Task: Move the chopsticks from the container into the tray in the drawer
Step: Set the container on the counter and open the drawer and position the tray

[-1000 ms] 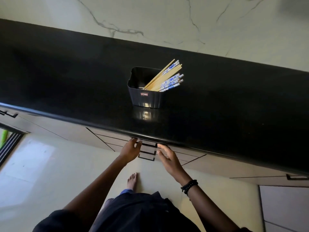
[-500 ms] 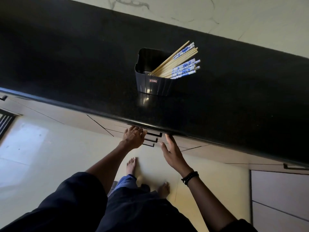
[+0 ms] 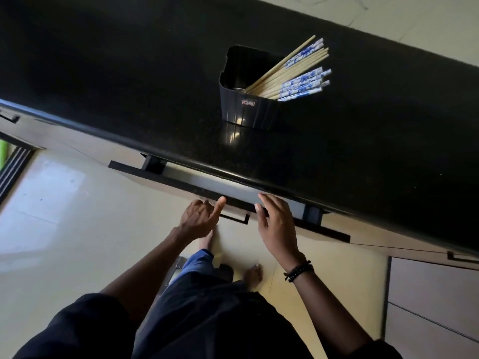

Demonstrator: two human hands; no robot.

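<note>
Wooden chopsticks lean rightward from container; left hand grips drawer.

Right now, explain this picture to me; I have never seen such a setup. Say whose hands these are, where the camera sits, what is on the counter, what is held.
No machine here: a person works bare-handed, and one camera worn on their head looks down. On the black counter stands a dark container with chopsticks leaning out of it. Below, a drawer is pulled partly open. The left hand grips the drawer front by the handle; the right hand rests straight fingers on its top edge. Neither holds chopsticks.
</note>
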